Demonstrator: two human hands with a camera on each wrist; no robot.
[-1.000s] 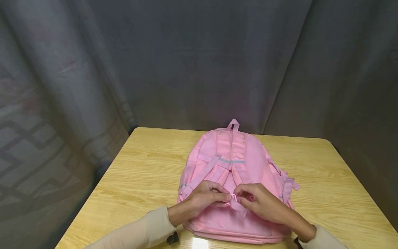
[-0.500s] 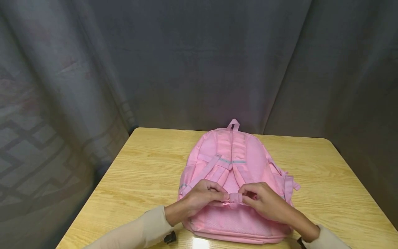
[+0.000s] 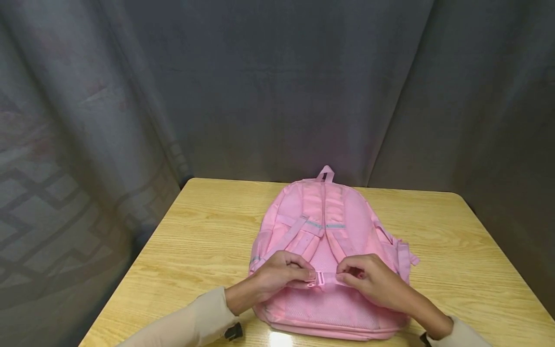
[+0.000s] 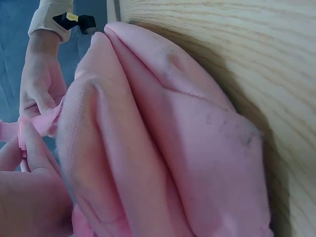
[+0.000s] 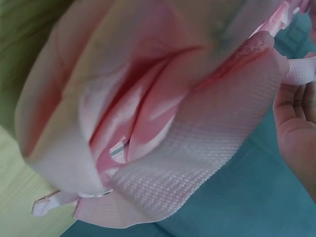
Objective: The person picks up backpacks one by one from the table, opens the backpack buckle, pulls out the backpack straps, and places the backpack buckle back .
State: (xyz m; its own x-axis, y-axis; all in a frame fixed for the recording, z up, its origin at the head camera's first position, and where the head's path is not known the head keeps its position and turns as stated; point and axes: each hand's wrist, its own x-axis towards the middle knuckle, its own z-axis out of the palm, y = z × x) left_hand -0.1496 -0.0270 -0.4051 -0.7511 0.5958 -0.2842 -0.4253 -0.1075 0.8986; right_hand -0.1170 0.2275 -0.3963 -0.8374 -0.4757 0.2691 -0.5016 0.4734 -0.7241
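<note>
A pink backpack (image 3: 329, 308) lies on the table with its shoulder-strap side up and its top handle away from me. Over its lower part, a pink strap (image 3: 331, 278) with a plastic buckle (image 3: 320, 278) is stretched between the two hands. My left hand (image 3: 277, 275) pinches the buckle end between thumb and fingers. On the other side, my right hand (image 3: 374, 280) pinches the webbing just right of the buckle. The left wrist view shows the left fingers at the buckle (image 4: 22, 132); in the right wrist view the right fingers are around the webbing (image 5: 301, 70).
The wooden table (image 3: 208, 231) extends on both sides of the backpack. A grey curtain (image 3: 277, 96) hangs behind it. Loose strap ends (image 3: 405, 260) stick out at the backpack's right side. Black devices (image 3: 234, 331) sit on the wrists.
The hands have moved slightly apart, left hand to the left and right hand to the right. The strap between them, earlier bent downward, is now pulled straight, with the buckle lying further left.
</note>
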